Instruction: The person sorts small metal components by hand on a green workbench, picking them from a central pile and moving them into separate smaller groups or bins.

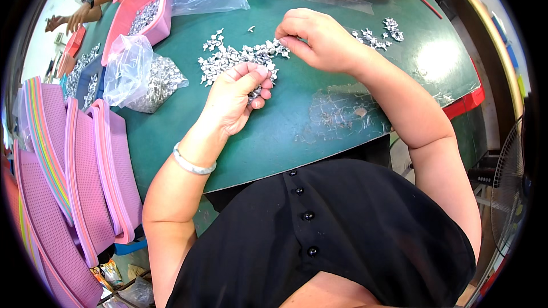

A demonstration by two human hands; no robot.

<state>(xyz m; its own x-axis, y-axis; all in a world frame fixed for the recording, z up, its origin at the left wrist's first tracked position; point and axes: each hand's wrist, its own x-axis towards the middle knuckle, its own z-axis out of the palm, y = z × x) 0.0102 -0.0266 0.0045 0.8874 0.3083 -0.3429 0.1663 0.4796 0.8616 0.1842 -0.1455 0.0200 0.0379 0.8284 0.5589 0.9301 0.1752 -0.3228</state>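
Observation:
A loose pile of small silvery metal parts (225, 60) lies on the green table (257, 148), each a knobbly little casting. My left hand (234, 94) is curled at the near edge of the pile, thumb over bent fingers, with several of these parts showing inside its grip. At the pile's right end, my right hand (317, 40) is closed, thumb and forefinger brought together beside the outermost parts. Whatever those fingertips may hold is too small to make out. One stray part (251, 29) sits apart, beyond the pile.
Left of the pile stand a clear bag of parts (157, 82) and a pink basket (162, 23). Smaller clusters of parts (371, 39) lie behind my right wrist. Purple baskets (85, 177) are stacked at the left. Another person's hands (77, 20) show at the far left.

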